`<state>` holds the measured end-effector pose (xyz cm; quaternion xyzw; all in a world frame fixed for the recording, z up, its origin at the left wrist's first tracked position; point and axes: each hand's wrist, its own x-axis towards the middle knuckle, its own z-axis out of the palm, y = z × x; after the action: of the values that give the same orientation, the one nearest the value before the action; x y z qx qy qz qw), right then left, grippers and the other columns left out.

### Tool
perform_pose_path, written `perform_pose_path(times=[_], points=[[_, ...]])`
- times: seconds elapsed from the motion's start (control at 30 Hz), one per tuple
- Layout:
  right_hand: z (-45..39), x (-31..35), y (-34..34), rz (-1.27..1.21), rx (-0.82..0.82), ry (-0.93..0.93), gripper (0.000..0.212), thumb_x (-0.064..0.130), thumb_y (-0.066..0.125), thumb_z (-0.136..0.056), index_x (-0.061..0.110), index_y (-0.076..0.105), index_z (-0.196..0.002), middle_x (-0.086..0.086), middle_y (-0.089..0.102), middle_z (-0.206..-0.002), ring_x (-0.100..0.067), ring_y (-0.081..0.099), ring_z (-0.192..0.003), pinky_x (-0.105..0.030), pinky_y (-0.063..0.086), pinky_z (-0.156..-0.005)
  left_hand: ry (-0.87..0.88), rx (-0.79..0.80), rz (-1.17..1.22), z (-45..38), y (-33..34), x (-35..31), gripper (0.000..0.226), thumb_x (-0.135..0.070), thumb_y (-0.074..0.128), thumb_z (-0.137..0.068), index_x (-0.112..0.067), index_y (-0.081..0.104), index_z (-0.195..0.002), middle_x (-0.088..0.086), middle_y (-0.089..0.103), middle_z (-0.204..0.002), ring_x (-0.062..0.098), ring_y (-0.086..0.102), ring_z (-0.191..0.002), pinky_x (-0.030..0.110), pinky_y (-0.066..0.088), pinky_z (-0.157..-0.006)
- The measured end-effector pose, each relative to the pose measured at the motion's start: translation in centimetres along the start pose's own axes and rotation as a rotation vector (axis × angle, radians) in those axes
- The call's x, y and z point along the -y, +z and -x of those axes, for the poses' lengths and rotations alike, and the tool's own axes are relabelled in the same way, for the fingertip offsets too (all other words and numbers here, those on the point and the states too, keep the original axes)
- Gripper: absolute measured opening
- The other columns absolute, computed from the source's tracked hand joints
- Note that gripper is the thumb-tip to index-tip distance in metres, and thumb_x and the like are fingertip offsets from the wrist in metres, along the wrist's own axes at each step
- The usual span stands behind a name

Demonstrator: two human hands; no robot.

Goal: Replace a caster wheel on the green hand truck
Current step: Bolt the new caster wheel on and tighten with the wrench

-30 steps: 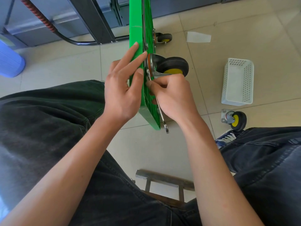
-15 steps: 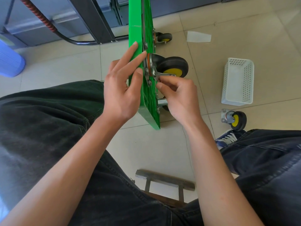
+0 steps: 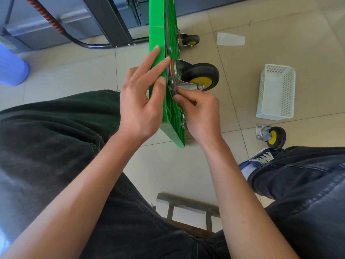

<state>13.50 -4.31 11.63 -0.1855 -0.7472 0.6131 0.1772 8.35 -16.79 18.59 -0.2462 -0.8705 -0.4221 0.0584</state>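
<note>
Maybe the tiny bolt could slip: right hand (image 3: 200,114) pinched it at the caster (image 3: 194,76); flat left hand (image 3: 141,101) steadied the green hand truck (image 3: 155,30).

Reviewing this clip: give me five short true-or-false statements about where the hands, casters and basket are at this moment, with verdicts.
1. The left hand lies with straight fingers against the green platform. True.
2. The right hand pinches at the mounting plate of the fitted caster. True.
3. The white basket holds a caster. False: it looks empty.
4. A loose caster lies on the floor near the shoe. True.
5. The platform lies flat on the floor. False: it stands on edge.
</note>
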Motion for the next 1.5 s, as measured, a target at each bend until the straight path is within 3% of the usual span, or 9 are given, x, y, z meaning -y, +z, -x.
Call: perform_pose_path(times=[0.5, 0.93, 1.07, 1.17, 1.27, 1.37, 1.5], points=[[-0.3, -0.9, 0.5, 0.061, -0.039, -0.114, 0.026, 0.011, 0.074, -0.09, 0.007, 0.077, -0.116, -0.004, 0.078, -0.096, -0.019, 0.072, -0.088, -0.045, 0.058, -0.079, -0.012, 0.006, 0.003, 0.0, 0.0, -0.1, 0.039, -0.018, 0.044, -0.102, -0.021, 0.063, -0.136, -0.004, 0.049, -0.153, 0.005, 0.047, -0.127, 0.013, 0.037, -0.1], [0.2, -0.8, 1.6, -0.013, -0.049, -0.047, 0.021, 0.017, 0.071, -0.093, 0.009, 0.08, -0.11, 0.0, 0.079, -0.096, -0.015, 0.073, -0.087, -0.044, 0.059, -0.079, -0.007, 0.0, 0.002, 0.0, -0.1, -0.1, 0.04, -0.018, 0.044, -0.101, -0.019, 0.064, -0.136, -0.003, 0.05, -0.152, 0.009, 0.049, -0.128, 0.01, 0.035, -0.1], [0.8, -0.2, 1.7, 0.013, -0.066, -0.056, 0.017, 0.016, 0.07, -0.095, 0.009, 0.081, -0.105, 0.003, 0.079, -0.089, -0.012, 0.071, -0.079, -0.039, 0.058, -0.072, -0.005, -0.012, 0.004, 0.0, 0.1, -0.1, 0.039, -0.016, 0.043, -0.102, -0.018, 0.064, -0.135, -0.002, 0.05, -0.152, 0.008, 0.049, -0.126, 0.012, 0.037, -0.099], [1.1, 1.1, 1.4, 0.039, -0.031, -0.024, 0.017, 0.018, 0.068, -0.097, 0.016, 0.082, -0.087, 0.015, 0.074, -0.075, -0.005, 0.067, -0.069, -0.028, 0.053, -0.063, -0.007, -0.024, 0.001, 0.0, 0.1, -0.1, 0.039, -0.015, 0.043, -0.102, -0.017, 0.065, -0.135, -0.002, 0.05, -0.152, 0.007, 0.049, -0.124, 0.012, 0.038, -0.099], [0.8, 2.7, 0.8, 0.115, 0.031, 0.081, 0.054, 0.021, 0.067, -0.098, 0.028, 0.052, -0.047, 0.019, 0.046, -0.041, -0.007, 0.045, -0.044, -0.014, 0.027, -0.045, -0.004, -0.026, -0.006, 0.1, 0.2, 0.0, 0.039, -0.013, 0.044, -0.102, -0.017, 0.065, -0.134, -0.001, 0.051, -0.151, 0.007, 0.048, -0.124, 0.01, 0.036, -0.099], [0.2, 4.1, 0.1, 0.116, 0.105, 0.155, 0.061, 0.024, 0.067, -0.099, 0.02, 0.044, -0.043, 0.01, 0.038, -0.036, -0.011, 0.035, -0.037, -0.02, 0.024, -0.04, 0.008, -0.022, -0.002, 0.0, 0.2, -0.1, 0.039, -0.013, 0.044, -0.102, -0.017, 0.064, -0.135, -0.001, 0.051, -0.151, 0.008, 0.048, -0.125, 0.012, 0.037, -0.1], [0.2, 4.6, -0.3, 0.109, 0.145, 0.191, 0.053, 0.026, 0.064, -0.101, 0.014, 0.054, -0.05, 0.001, 0.053, -0.047, -0.029, 0.054, -0.051, -0.035, 0.039, -0.046, 0.007, -0.018, -0.004, 0.0, 0.2, -0.1, 0.039, -0.015, 0.044, -0.102, -0.018, 0.064, -0.135, -0.001, 0.051, -0.151, 0.009, 0.049, -0.125, 0.012, 0.038, -0.098]])
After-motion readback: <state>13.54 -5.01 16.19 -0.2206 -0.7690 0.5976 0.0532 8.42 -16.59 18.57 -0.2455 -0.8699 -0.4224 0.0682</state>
